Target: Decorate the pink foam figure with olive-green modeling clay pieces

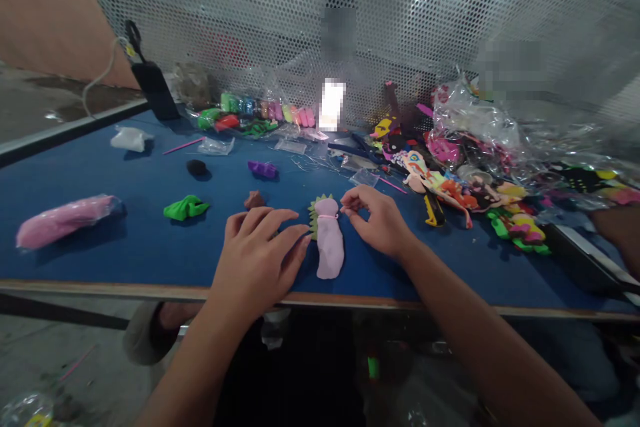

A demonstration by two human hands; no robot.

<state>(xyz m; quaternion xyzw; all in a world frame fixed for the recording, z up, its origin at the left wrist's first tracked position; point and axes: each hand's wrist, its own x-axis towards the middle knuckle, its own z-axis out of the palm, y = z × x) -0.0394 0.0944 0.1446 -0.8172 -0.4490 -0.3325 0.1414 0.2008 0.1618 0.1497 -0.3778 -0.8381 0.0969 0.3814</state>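
Observation:
A pale lilac clay figure (pixel 330 247) lies flat on the blue table (pixel 150 253), with a thin pink band round its neck. Green clay spikes (pixel 313 217) run along its left edge. My left hand (pixel 263 247) is at the figure's left, fingers apart and curved, thumb and forefinger tips close to the spikes; nothing shows between them. On the right, beside the neck band, my right hand (pixel 375 219) has its thumb and forefinger tips almost together; whatever they may hold is too small to make out. A brown clay lump (pixel 255 199) sits just behind my left hand.
Green (pixel 186 208), purple (pixel 263 169) and black (pixel 197 167) clay lumps lie left and behind. Further left are a wrapped pink roll (pixel 67 220) and a white lump (pixel 131 139). Wrapped clay sticks (pixel 270 110), a yellow cutter (pixel 433 209) and piled clay figures (pixel 445 187) sit behind and right.

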